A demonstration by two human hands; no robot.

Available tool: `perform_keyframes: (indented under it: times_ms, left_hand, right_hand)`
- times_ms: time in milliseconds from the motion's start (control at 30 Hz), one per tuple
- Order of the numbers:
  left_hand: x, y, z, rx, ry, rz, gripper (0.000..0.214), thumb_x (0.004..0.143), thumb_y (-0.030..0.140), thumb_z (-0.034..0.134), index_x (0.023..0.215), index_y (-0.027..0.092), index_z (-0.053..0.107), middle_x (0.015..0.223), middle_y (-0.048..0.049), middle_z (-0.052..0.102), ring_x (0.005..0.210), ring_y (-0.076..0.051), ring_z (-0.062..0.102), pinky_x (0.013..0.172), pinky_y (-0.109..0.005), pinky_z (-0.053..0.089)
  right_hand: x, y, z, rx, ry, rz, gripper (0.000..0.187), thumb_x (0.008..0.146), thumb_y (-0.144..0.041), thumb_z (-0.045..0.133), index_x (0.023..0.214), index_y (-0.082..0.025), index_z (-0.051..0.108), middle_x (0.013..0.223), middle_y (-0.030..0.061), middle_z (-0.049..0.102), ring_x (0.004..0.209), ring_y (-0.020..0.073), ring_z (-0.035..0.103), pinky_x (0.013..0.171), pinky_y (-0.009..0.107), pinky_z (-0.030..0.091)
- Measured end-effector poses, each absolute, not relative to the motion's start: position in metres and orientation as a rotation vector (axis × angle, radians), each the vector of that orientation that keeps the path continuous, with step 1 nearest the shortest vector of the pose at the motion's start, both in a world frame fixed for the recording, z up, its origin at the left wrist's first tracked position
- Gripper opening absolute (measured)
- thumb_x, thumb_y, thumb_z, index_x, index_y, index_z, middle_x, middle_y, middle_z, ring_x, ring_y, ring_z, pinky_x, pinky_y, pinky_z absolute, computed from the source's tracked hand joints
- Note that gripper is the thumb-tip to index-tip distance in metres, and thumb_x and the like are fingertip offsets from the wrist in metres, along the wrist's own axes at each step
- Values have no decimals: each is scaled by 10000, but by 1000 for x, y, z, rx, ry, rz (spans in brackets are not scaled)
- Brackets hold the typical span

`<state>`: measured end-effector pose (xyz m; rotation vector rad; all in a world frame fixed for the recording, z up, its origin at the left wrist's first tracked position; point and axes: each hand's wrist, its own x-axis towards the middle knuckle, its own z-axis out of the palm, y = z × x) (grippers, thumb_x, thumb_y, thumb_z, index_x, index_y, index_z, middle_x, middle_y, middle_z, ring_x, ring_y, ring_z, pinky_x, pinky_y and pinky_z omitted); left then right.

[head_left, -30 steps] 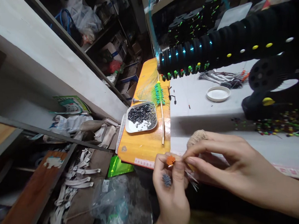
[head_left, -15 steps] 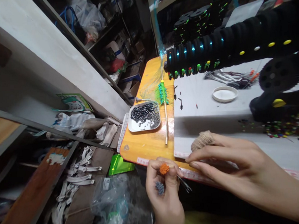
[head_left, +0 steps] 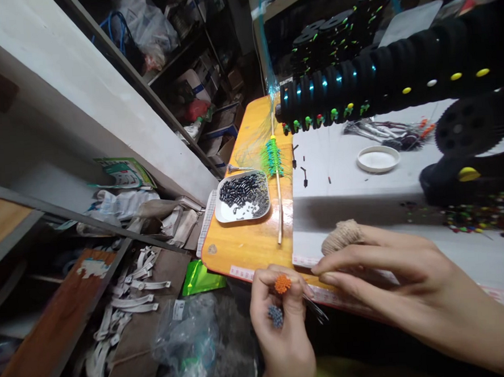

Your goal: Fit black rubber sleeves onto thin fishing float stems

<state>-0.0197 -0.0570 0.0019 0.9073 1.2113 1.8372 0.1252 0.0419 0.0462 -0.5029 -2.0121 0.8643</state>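
Note:
My left hand (head_left: 281, 329) is closed below the table's front edge around a bundle of thin pins; an orange cluster of pin heads (head_left: 282, 283) and a grey-blue cluster (head_left: 276, 315) stick out between its fingers, and thin wire ends poke out to the right. My right hand (head_left: 394, 282) is just to the right, with thumb and forefinger pinched together at the tip; whatever they hold is too small to see. A ball of beige twine (head_left: 341, 237) lies behind the right hand's fingers.
A white tray of small black tubes (head_left: 243, 197) and a stick with green beads (head_left: 275, 175) lie on the orange board (head_left: 247, 243). Black foam spools with coloured pins (head_left: 382, 78) hang over the white table (head_left: 354, 188). A white lid (head_left: 377, 158) and loose coloured pins (head_left: 479, 214) lie farther right. Cluttered shelves fill the left.
My right hand has drawn away to the right from the orange cluster it touched a second ago. The left hand has dropped slightly lower with its bundle.

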Motion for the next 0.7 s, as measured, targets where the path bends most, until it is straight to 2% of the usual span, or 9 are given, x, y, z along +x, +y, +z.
perform_keyframes:
  times_ms: [333, 500, 600, 700]
  left_hand:
    - [-8, -55, -5, 864, 1351, 1797, 206, 1008, 355, 660, 872, 214, 598, 834, -21, 602, 796, -160, 618, 733, -245, 528]
    - [-8, -48, 6, 778, 1109, 1857, 99, 992, 318, 692, 921, 254, 668, 1006, -15, 644, 790, -111, 630, 703, -187, 540]
    - [-6, -43, 16, 593, 863, 1919, 177, 952, 362, 742, 835, 254, 666, 801, 37, 588, 562, -53, 464, 594, -134, 501]
    - [-5, -40, 27, 492, 698, 1932, 229, 925, 354, 779, 777, 237, 648, 621, 90, 372, 462, -51, 181, 480, -86, 384]
  right_hand:
    - [127, 39, 44, -466, -1973, 976, 137, 954, -138, 693, 1001, -214, 797, 808, 38, 724, 677, 120, 689, 575, 171, 548]
    - [125, 35, 43, -497, -2004, 887, 138, 944, -98, 655, 982, -212, 722, 810, 19, 679, 682, 113, 642, 568, 180, 518]
    - [125, 32, 43, -498, -2039, 898, 129, 962, -106, 612, 964, -213, 682, 804, 18, 643, 664, 120, 607, 542, 201, 494]
    - [127, 32, 44, -487, -2064, 912, 136, 967, -100, 587, 971, -214, 660, 817, 20, 626, 671, 119, 598, 541, 198, 491]
